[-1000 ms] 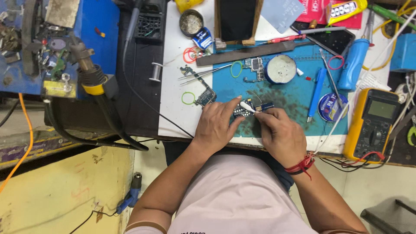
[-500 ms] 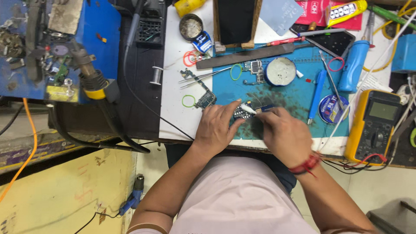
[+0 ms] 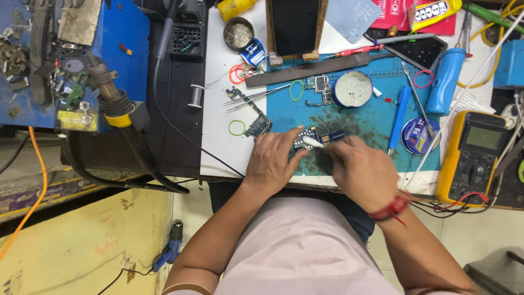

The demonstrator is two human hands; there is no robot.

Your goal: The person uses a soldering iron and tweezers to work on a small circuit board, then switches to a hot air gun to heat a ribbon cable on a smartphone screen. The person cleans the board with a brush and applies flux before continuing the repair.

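Near the tabletop (image 3: pixel 218 136) front edge, the left hand (image 3: pixel 273 161) pins a small blue circuit board (image 3: pixel 319 136) on the teal mat (image 3: pixel 376 117) (tools crowd behind); the right hand (image 3: pixel 363 169) grips a white stick (image 3: pixel 313 143) touching it.

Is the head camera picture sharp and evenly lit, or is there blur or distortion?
Head view: light is soft and even, with no harsh glare; the left hand, right hand and small circuit board are reasonably sharp; fine detail on the board is too small to read; bench edges bend slightly towards the corners.
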